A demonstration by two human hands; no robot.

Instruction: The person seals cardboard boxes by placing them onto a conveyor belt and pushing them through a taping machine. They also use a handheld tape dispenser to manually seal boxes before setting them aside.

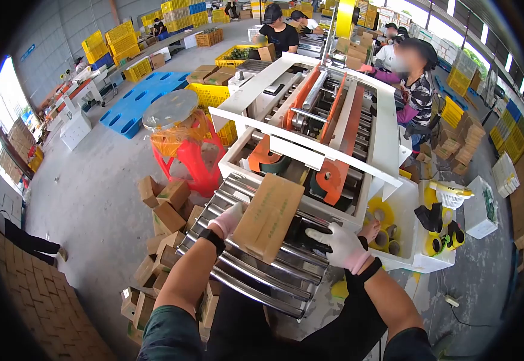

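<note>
A brown cardboard box [269,218] with green print and tape along its top sits over the steel rollers [274,287] in front of me. Against its left side rests my left hand [228,220], in a pale glove, with the fingers extended and partly hidden by the box. My right hand [337,245], gloved in white, is open to the right of the box, fingers apart and not around it. Beyond the box stands a white carton-sealing machine [307,141] with orange guides and its own rollers.
Loose cardboard boxes [171,213] are piled at left, below a red stool [186,153] with a round top. A white bin [403,253] holding yellow tape rolls stands at right. A co-worker [415,84] is beside the machine. A blue pallet [141,99] lies on the floor.
</note>
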